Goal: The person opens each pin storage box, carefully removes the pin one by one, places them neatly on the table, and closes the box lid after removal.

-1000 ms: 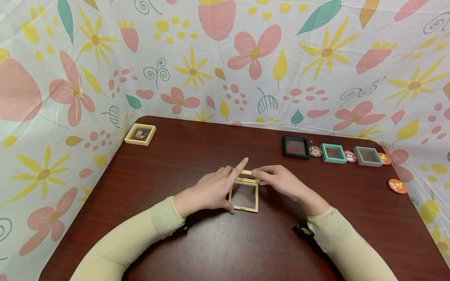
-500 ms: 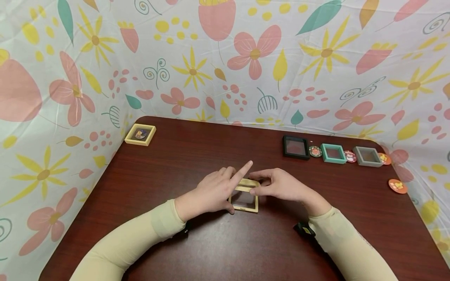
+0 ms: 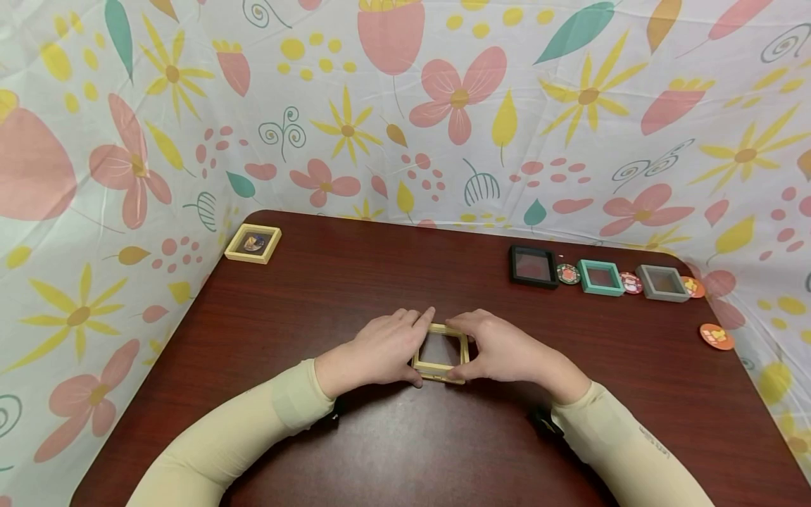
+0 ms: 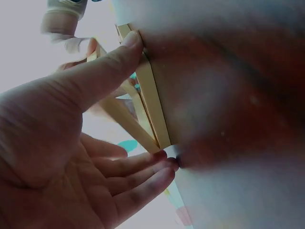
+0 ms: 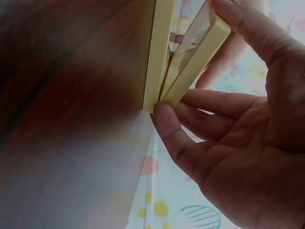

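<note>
A pale yellow square display frame (image 3: 434,367) with clear film lies between the hands at mid-table. Its lid half (image 5: 198,64) tilts over the base half (image 5: 156,62), the two meeting at the far edge and standing apart at the near edge. My right hand (image 3: 507,348) pinches the lid, thumb at the near edge and fingertips at the far edge. With the thumb on the near side of the base and fingers by the far end, my left hand (image 3: 388,348) holds the frame from the left. The palm side shows in the left wrist view.
At the back left corner sits another yellow frame (image 3: 231,255) with a round picture piece inside. Along the back right are a black frame (image 3: 514,266), a teal frame (image 3: 602,289), a grey frame (image 3: 665,296) and several round discs, one an orange disc (image 3: 717,336) near the right edge.
The lid has swung from the far side toward me and down over the base, carried by my right hand. My left index finger has lowered to the frame; the left hand otherwise stays put.
</note>
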The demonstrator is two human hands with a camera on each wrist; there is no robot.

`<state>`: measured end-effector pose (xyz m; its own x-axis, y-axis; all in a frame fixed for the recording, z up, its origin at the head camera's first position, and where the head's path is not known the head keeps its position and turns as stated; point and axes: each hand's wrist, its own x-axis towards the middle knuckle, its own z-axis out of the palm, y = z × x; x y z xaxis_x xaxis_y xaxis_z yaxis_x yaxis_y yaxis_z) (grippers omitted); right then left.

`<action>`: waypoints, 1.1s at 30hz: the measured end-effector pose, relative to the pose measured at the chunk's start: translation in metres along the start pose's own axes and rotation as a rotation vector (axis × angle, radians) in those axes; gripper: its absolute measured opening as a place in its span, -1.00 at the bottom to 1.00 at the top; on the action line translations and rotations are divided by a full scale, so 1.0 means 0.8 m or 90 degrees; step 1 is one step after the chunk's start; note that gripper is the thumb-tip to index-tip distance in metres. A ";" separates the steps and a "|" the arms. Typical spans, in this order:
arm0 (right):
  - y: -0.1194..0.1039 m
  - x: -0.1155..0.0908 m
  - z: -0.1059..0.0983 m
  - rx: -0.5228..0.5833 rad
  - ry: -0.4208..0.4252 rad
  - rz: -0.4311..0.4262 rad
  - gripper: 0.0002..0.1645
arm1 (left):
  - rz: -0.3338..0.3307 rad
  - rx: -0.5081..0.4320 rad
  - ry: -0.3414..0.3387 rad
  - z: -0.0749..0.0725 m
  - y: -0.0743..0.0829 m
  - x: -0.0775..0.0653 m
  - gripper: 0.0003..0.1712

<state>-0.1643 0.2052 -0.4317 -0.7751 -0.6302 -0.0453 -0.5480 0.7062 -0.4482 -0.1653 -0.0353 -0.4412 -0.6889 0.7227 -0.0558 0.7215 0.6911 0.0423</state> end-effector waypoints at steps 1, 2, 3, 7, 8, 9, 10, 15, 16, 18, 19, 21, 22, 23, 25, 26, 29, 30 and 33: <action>-0.001 0.000 0.001 -0.009 0.003 -0.008 0.03 | 0.005 0.003 -0.003 0.000 0.000 0.000 0.44; -0.001 0.001 0.002 -0.018 0.007 -0.013 0.03 | 0.010 0.006 -0.005 0.000 -0.001 -0.001 0.42; -0.002 0.001 0.003 -0.026 0.007 -0.018 0.04 | 0.015 0.010 -0.006 0.000 -0.002 -0.001 0.40; -0.003 0.001 0.007 -0.050 0.006 -0.028 0.06 | 0.036 0.027 -0.007 0.000 -0.004 -0.003 0.33; -0.003 0.001 0.007 -0.054 0.005 -0.028 0.07 | 0.039 0.029 -0.008 0.000 -0.004 -0.003 0.33; -0.004 0.001 0.008 -0.058 0.004 -0.029 0.07 | 0.040 0.029 -0.009 0.000 -0.005 -0.003 0.32; -0.004 0.001 0.008 -0.063 0.004 -0.030 0.07 | 0.041 0.028 -0.010 0.000 -0.005 -0.004 0.31; -0.005 0.001 0.011 -0.085 0.005 -0.042 0.08 | 0.035 0.001 -0.012 -0.002 -0.008 -0.003 0.28; -0.005 0.001 0.011 -0.089 0.006 -0.044 0.08 | 0.034 -0.005 -0.012 -0.002 -0.009 -0.002 0.27; -0.005 0.001 0.012 -0.094 0.007 -0.045 0.08 | 0.034 -0.016 -0.011 -0.001 -0.011 -0.002 0.26; -0.006 0.001 0.012 -0.096 0.008 -0.046 0.08 | 0.035 -0.022 -0.011 0.000 -0.012 -0.001 0.25; -0.006 0.001 0.012 -0.095 0.008 -0.043 0.09 | 0.035 -0.035 -0.012 0.000 -0.015 0.000 0.23; -0.006 0.001 0.012 -0.094 0.009 -0.043 0.09 | 0.035 -0.041 -0.014 0.000 -0.016 0.000 0.23; -0.006 0.001 0.012 -0.093 0.009 -0.043 0.09 | 0.033 -0.045 -0.014 0.000 -0.017 0.001 0.22; -0.006 0.001 0.012 -0.091 0.008 -0.042 0.10 | 0.030 -0.051 -0.016 0.000 -0.018 0.001 0.21; -0.006 0.001 0.012 -0.091 0.008 -0.042 0.10 | 0.029 -0.054 -0.016 -0.001 -0.017 0.001 0.20; -0.006 0.000 0.012 -0.089 0.009 -0.043 0.11 | 0.024 -0.057 -0.016 -0.001 -0.017 0.002 0.20; -0.006 0.000 0.012 -0.088 0.009 -0.043 0.11 | 0.022 -0.058 -0.016 -0.001 -0.016 0.002 0.20; -0.006 0.000 0.013 -0.086 0.009 -0.043 0.12 | 0.018 -0.060 -0.020 0.000 -0.016 0.002 0.21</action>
<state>-0.1588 0.1983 -0.4385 -0.7392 -0.6735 -0.0057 -0.6355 0.7002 -0.3254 -0.1754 -0.0428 -0.4417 -0.6650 0.7421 -0.0840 0.7300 0.6696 0.1372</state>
